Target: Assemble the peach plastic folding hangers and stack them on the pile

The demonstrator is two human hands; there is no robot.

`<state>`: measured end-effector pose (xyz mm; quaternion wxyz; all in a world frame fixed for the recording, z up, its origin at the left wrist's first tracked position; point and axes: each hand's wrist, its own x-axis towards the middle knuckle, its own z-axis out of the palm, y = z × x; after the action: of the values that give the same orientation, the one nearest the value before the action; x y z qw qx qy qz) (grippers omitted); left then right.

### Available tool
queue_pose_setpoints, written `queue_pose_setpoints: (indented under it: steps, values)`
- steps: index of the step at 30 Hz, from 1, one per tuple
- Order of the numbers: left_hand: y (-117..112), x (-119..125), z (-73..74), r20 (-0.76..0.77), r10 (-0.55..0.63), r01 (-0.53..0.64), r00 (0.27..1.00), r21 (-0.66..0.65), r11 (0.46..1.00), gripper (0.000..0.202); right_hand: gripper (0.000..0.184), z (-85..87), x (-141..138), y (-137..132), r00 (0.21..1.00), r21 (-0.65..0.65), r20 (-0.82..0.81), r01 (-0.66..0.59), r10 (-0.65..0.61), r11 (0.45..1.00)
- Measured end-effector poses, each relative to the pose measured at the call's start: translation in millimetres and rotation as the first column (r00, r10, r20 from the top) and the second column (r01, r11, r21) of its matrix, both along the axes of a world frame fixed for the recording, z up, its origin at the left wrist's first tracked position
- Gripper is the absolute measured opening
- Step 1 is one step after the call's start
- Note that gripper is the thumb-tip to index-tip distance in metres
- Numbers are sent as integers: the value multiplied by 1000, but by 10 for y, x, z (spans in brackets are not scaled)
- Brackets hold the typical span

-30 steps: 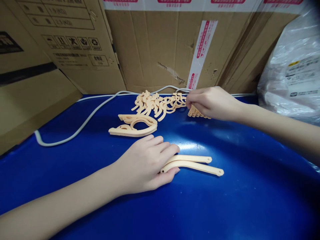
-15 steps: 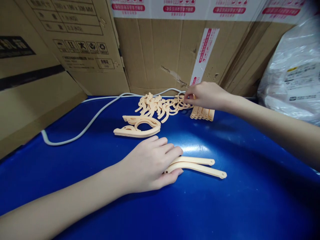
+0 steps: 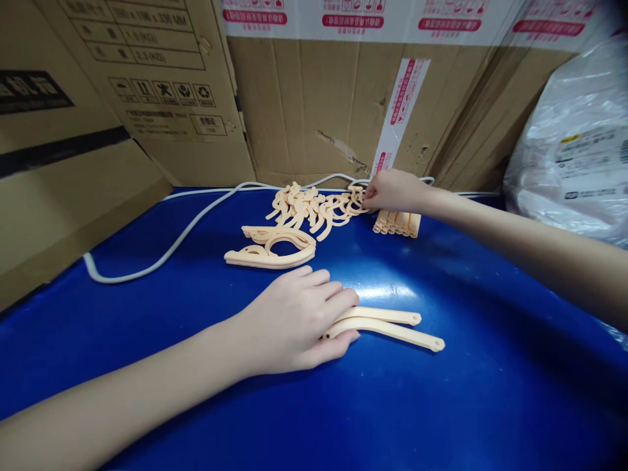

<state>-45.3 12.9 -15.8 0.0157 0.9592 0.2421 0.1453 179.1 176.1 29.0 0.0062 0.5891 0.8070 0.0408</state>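
My left hand point(image 3: 299, 320) is closed over one end of two slim cream plastic hanger arms point(image 3: 387, 330), which lie on the blue table and spread apart toward the right. Their far ends have small holes; the near ends are mostly under my fingers. At the back, my right hand point(image 3: 395, 190) has its fingers pinched together at the right edge of a pile of curved cream hook pieces point(image 3: 304, 206). What sits between those fingertips is too small to make out. Behind my left hand lie folded cream hangers point(image 3: 272, 248), stacked together.
Beneath my right hand sits a bundle of cream tubes point(image 3: 400, 224). A white cable point(image 3: 171, 252) runs along the left and back of the blue table point(image 3: 392, 412). Cardboard boxes point(image 3: 314, 98) wall the back and left; a clear plastic bag point(image 3: 574, 144) stands at right.
My right hand has shifted slightly down at the edge of the hook pile, its fingertips still together. My left hand stays on the hanger arms.
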Motion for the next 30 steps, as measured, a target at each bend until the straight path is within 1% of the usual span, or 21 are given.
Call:
queue_pose_setpoints:
  steps: [5,9,12,15,16,18,19,20,23,26,30]
  values:
    - [-4,-2,4,-3,1,-1,1000,4,1000,25,26,71,42,38,996,17,-82,45,-43,999]
    - [-15,-2,6,-6,0,0,1000,8,1000,25,26,177,105,5,988,64,-152,41,-31,997]
    - [-14,4,12,-1,6,-6,1000,18,1000,22,24,275,140,-162,969,156,-243,-14,52,988]
    - [-9,9,23,7,27,-27,1000,39,999,21,20,317,175,-482,944,219,-256,-153,208,964]
    - [-9,10,27,8,32,-33,999,41,999,21,19,305,190,-614,939,229,-248,-182,238,956]
    - [-13,15,35,5,38,-38,999,39,999,21,18,236,231,-886,918,166,-286,-235,275,958]
    - [-17,19,36,5,39,-39,999,36,999,20,18,183,258,-1016,905,147,-310,-258,292,955]
    - [-23,23,36,5,41,-41,999,35,999,20,17,121,288,-1136,902,109,-303,-286,306,952]
    - [-43,43,26,9,47,-48,999,45,998,22,15,-76,396,-1402,914,84,-252,-306,318,948]
    - [-55,70,10,10,48,-48,999,64,997,24,15,-230,502,-1525,917,63,-247,-309,315,949]
    - [-50,106,0,12,59,-59,998,56,997,22,18,-337,586,-1542,928,35,-249,-277,276,960]
